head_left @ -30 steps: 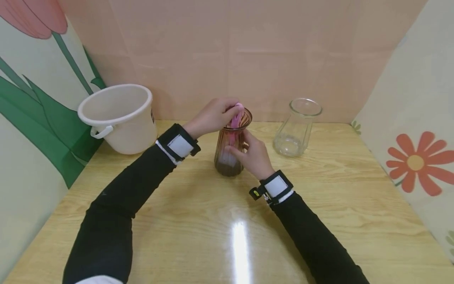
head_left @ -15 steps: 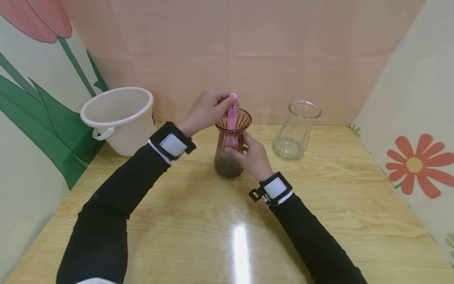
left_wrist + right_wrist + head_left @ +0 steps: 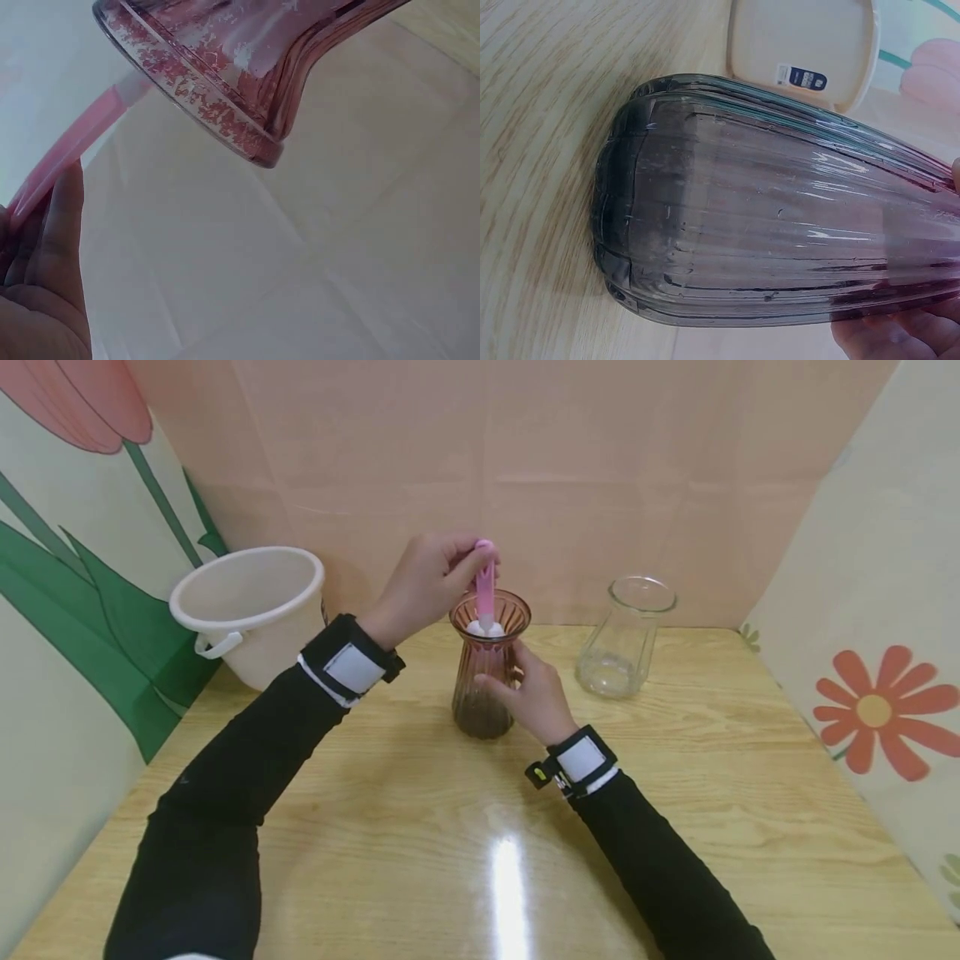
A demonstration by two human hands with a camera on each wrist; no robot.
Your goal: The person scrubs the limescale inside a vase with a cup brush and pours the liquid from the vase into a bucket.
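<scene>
- Wooden tabletop [image 3: 420, 827] fills the lower view, boxed in by a peach back wall and side panels painted with flowers.
- At its middle stands the pink ribbed vase [image 3: 486, 672], upright on the wood, with a dark layer at its bottom and white flecks clinging inside its rim, as the left wrist view shows.
- A pink brush [image 3: 484, 583] rises out of the vase's mouth; its white head sits right at the rim, and the handle stands nearly upright above it.
- The left hand [image 3: 426, 583] hovers over the vase, fingers curled and pinching the brush's top end.
- The right hand [image 3: 534, 693] wraps the vase's right side at its lower half, fingers curled round the glass to steady it.
- By my reading, the step in hand is scrubbing the vase's inside, with the brush head now at the mouth. Whether it is going in or coming out cannot be told from this moment.
- Any next move calls for keeping the handle in line with the narrow neck and the right hand firm, so the vase does not tip.
- Right of the vase, well apart, stands a clear glass vase [image 3: 626, 635], upright.
- Left of the vase, beyond the left forearm, sits a white bucket [image 3: 251, 610] with its handle folded down.
- Count: two vases, one brush, one bucket, two hands.
</scene>
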